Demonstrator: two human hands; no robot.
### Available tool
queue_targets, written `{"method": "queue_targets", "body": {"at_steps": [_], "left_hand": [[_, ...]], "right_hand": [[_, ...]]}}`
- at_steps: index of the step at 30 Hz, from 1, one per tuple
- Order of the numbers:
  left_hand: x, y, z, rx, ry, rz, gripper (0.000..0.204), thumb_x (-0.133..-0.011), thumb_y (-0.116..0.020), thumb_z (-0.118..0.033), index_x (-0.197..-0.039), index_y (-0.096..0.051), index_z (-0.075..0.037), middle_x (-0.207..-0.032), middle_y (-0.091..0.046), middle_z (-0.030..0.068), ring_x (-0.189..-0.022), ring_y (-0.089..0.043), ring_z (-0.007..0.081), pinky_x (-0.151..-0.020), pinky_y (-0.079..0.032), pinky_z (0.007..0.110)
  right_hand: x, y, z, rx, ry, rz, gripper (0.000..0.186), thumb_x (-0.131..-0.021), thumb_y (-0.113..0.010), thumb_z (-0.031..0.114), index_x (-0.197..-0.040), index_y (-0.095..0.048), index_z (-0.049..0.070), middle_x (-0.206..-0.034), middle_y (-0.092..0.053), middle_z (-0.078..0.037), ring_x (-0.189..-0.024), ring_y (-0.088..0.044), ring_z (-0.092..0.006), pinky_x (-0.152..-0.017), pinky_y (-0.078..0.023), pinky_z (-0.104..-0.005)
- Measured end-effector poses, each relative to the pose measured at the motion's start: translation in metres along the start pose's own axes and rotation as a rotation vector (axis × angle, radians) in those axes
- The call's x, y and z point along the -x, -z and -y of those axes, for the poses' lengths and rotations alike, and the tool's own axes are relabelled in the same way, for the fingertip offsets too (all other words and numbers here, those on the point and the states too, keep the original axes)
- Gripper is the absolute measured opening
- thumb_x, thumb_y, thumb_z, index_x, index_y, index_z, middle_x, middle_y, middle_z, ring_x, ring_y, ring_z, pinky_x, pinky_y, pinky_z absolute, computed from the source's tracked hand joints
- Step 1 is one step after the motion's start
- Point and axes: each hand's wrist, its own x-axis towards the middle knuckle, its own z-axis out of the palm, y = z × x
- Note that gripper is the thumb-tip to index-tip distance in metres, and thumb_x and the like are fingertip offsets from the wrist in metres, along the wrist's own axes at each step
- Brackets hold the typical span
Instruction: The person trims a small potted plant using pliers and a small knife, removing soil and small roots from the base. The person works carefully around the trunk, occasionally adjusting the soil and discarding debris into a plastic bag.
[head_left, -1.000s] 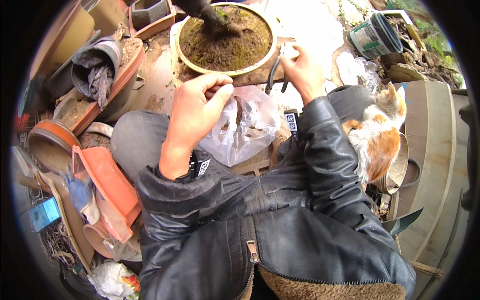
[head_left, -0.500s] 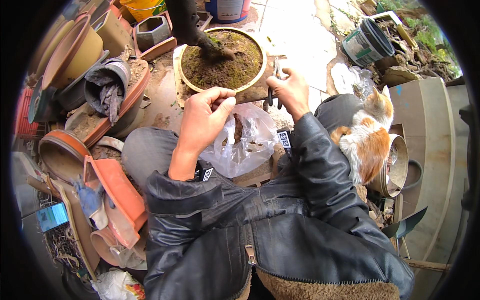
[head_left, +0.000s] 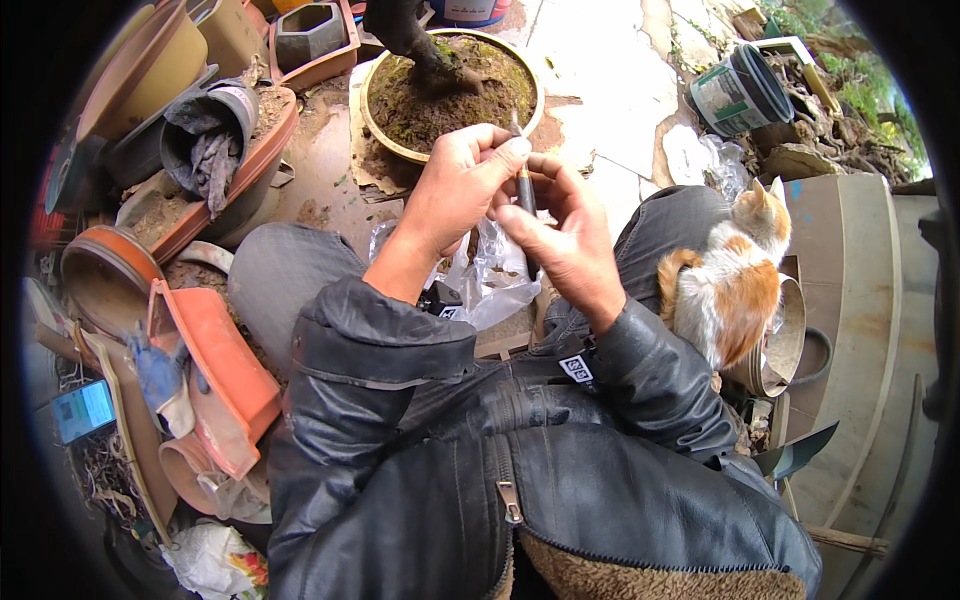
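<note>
At frame centre, a left hand (head_left: 455,185) and right hand (head_left: 560,235) together pinch a slim dark tool (head_left: 523,185) above a clear plastic bag (head_left: 495,280), the mossy bonsai pot (head_left: 385,135) at upper centre apparently untouched so far.

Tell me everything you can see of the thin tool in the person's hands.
The thin tool is a slim dark stick with a pale metallic tip, standing nearly upright. The left hand pinches its tip and the right hand grips its shaft. It is held above a clear plastic bag; its lower end is hidden.
</note>
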Motion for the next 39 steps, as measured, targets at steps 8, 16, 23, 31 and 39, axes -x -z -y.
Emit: {"method": "queue_targets", "body": {"at_steps": [8,16,23,31,39], "left_hand": [[0.001,0.015,-0.003,-0.469,-0.351,-0.472,0.016,-0.101,-0.077,-0.014,-0.109,-0.076,0.001,-0.081,-0.076,0.0052,-0.068,-0.069,0.0102,-0.063,-0.056,0.028],[-0.014,0.036,-0.006,-0.634,-0.748,-0.659,0.031,-0.091,-0.077,-0.004,-0.121,-0.071,-0.001,-0.132,-0.067,0.0152,-0.115,-0.068,0.0274,-0.089,-0.059,0.037],[-0.015,0.035,-0.005,-0.706,-0.769,-0.597,0.044,-0.087,-0.074,-0.003,-0.131,-0.07,-0.002,-0.147,-0.061,0.0185,-0.131,-0.061,0.0341,-0.104,-0.054,0.041],[-0.017,0.036,-0.005,-0.712,-0.716,-0.55,0.051,-0.085,-0.073,-0.002,-0.136,-0.068,-0.001,-0.153,-0.058,0.0205,-0.135,-0.061,0.0366,-0.11,-0.052,0.042],[-0.019,0.035,-0.005,-0.649,-0.692,-0.531,0.052,-0.084,-0.071,-0.003,-0.136,-0.069,-0.002,-0.151,-0.06,0.0206,-0.132,-0.063,0.0366,-0.109,-0.053,0.041]], "right_hand": [[-0.025,0.001,0.004,0.492,0.143,-0.17,0.052,-0.103,-0.073,0.016,-0.151,-0.06,0.006,-0.1,-0.072,-0.006,-0.095,-0.065,-0.0094,-0.086,-0.056,-0.0295],[-0.048,0.001,0.007,0.821,0.255,-0.123,0.051,-0.096,-0.071,0.016,-0.146,-0.064,0.003,-0.125,-0.075,-0.025,-0.109,-0.077,-0.0397,-0.096,-0.059,-0.043],[-0.053,-0.003,0.009,0.865,0.201,-0.138,0.051,-0.097,-0.07,0.02,-0.145,-0.065,0.005,-0.121,-0.076,-0.026,-0.11,-0.076,-0.041,-0.095,-0.059,-0.0438],[-0.056,-0.003,0.012,0.922,0.191,-0.128,0.05,-0.097,-0.07,0.022,-0.144,-0.066,0.005,-0.115,-0.076,-0.028,-0.106,-0.076,-0.0421,-0.092,-0.059,-0.045],[-0.068,0.002,0.028,0.926,0.22,-0.05,0.037,-0.095,-0.063,0.019,-0.126,-0.072,0.0,-0.094,-0.074,-0.03,-0.092,-0.074,-0.0465,-0.088,-0.059,-0.0539]]}}
